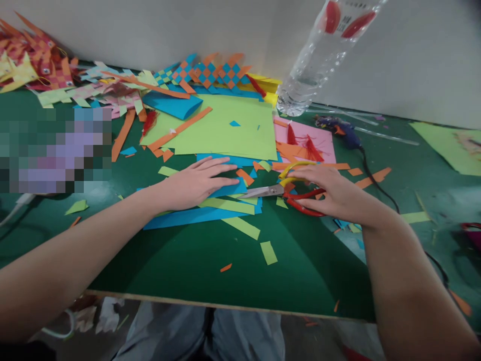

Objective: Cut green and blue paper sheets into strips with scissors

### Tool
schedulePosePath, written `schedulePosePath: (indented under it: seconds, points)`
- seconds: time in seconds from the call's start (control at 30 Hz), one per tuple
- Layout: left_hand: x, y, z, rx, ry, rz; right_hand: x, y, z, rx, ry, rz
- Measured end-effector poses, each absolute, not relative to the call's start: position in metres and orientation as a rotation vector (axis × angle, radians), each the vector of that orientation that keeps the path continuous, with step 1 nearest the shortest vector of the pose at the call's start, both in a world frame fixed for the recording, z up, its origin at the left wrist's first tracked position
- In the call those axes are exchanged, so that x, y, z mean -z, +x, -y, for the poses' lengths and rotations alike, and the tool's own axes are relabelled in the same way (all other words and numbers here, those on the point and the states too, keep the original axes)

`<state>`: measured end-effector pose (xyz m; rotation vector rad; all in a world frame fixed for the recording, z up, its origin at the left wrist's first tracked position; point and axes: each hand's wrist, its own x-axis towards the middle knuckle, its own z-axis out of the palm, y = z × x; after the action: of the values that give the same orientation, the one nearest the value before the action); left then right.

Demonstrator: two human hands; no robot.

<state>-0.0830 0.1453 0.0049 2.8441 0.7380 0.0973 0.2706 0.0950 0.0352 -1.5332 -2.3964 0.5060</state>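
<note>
My left hand (195,183) lies flat with fingers stretched out, pressing on blue paper (230,188) and green paper strips (227,205). In my right hand (328,193) is a pair of scissors (278,189) with one yellow and one red handle, fingers at the loops. The blades point left, slightly apart, with their tips at the right end of the blue paper, near my left fingertips. Whether the blades touch the paper I cannot tell. A blue strip (188,218) and a loose green strip (242,228) lie just in front.
Green paper sheets (233,125) lie behind my hands, with woven paper fish (206,74) beyond. A clear plastic bottle (311,65) leans at the back. A blue glue gun (343,133) with a cord lies right. Pink paper (306,140) carries red tassels. Scraps cover the green table (180,265).
</note>
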Motion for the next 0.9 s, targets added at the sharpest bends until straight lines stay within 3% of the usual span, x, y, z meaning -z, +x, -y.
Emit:
schedulePosePath:
  seconds: [0.9]
  points:
    - [-0.010,-0.080,-0.142,-0.080,2.768,-0.841,-0.035,0.267,-0.093,-0.462,-1.537,2.479]
